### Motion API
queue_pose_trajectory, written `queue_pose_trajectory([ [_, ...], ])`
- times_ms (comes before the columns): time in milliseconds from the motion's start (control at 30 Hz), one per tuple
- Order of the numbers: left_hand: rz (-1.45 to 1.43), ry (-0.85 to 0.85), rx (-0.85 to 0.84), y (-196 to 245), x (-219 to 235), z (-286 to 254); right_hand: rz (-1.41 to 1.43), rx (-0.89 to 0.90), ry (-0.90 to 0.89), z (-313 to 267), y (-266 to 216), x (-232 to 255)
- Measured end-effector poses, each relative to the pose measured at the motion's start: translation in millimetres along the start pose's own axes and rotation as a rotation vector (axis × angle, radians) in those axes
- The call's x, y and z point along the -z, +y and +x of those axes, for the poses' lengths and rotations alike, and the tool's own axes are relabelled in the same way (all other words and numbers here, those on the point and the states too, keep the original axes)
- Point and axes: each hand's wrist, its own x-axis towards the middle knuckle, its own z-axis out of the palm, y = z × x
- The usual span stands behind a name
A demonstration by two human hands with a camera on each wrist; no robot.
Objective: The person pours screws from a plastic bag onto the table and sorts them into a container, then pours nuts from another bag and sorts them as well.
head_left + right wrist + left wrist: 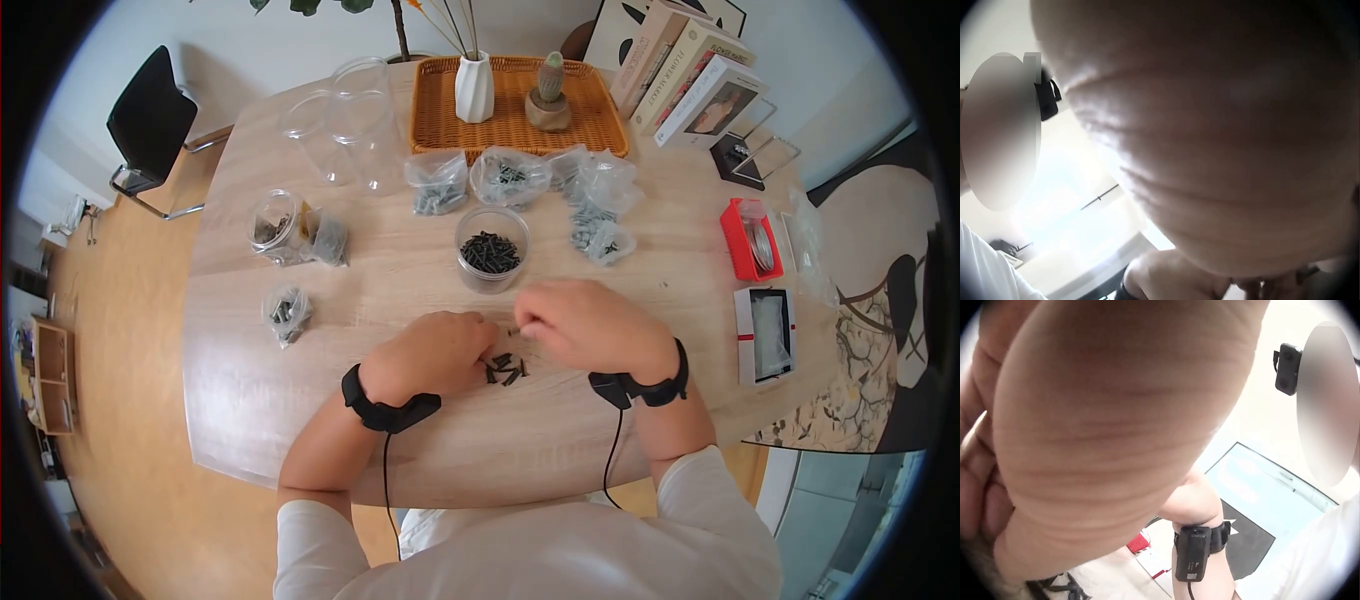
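Observation:
Several dark screws (506, 372) lie in a loose group on the wooden table. Beside them, on the left, the left hand (432, 350) is bent inward, its fingertips mostly hidden. The right hand (585, 322) is just above and right of the screws, fingers curled toward the left hand; a small dark thing shows near its fingertips. Whether either hand pinches a screw cannot be made out. Beyond the hands stands a clear round tub (494, 222) holding many dark screws. In the wrist views, the left palm (1104, 437) and right palm (1210, 137) fill much of the picture.
Bags of hardware (439, 183) line up behind the tub. On the left are a clear jar (275, 232) and a small bag (287, 312). A wicker tray (430, 115) is at the back; a red basket (736, 240) and white box (746, 350) are at right.

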Motion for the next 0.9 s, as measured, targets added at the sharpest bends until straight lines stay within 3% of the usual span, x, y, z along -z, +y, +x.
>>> queue_pose_trajectory([
  [33,-0.002,0.001,0.003,0,0,0,0.065,0.027,0.139,0,-5,7],
  [67,-0.012,0.005,0.005,0,0,0,0.066,0.028,0.137,1,-8,9],
  [133,-0.022,0.007,0.004,0,1,0,0.157,0.08,0.473,4,-12,9],
  [167,-0.032,0.006,0.008,1,1,-1,0.158,0.078,0.475,8,-11,5],
  [233,-0.041,-0.001,0.01,1,1,0,0.146,0.128,0.728,17,-8,-7],
  [367,-0.05,-0.002,0.003,-1,1,1,0.291,0.141,0.814,19,-15,-8],
  [467,-0.043,0.011,0.0,-2,-2,1,0.302,0.159,0.784,11,-17,-2],
  [533,-0.039,0.018,-0.001,-3,-2,1,0.196,0.116,0.608,7,-16,1],
  [567,-0.038,0.004,0.008,-2,0,1,0.199,0.111,0.606,6,-14,2],
  [633,-0.044,-0.015,0.017,-1,0,1,0.025,0.107,0.323,4,-11,2],
  [667,-0.049,-0.017,0.015,-1,0,1,0.028,0.105,0.32,2,-7,-1],
  [733,-0.054,-0.019,0.013,-2,2,2,-0.042,0.098,0.009,0,4,-11],
  [767,-0.043,-0.03,0.018,-1,2,2,-0.041,0.098,0.008,0,8,-16],
  [833,-0.033,-0.042,0.026,-1,3,2,-0.067,-0.006,-0.205,0,12,-25],
  [900,-0.042,-0.042,0.01,-1,5,1,-0.074,-0.007,-0.216,3,16,-33],
])
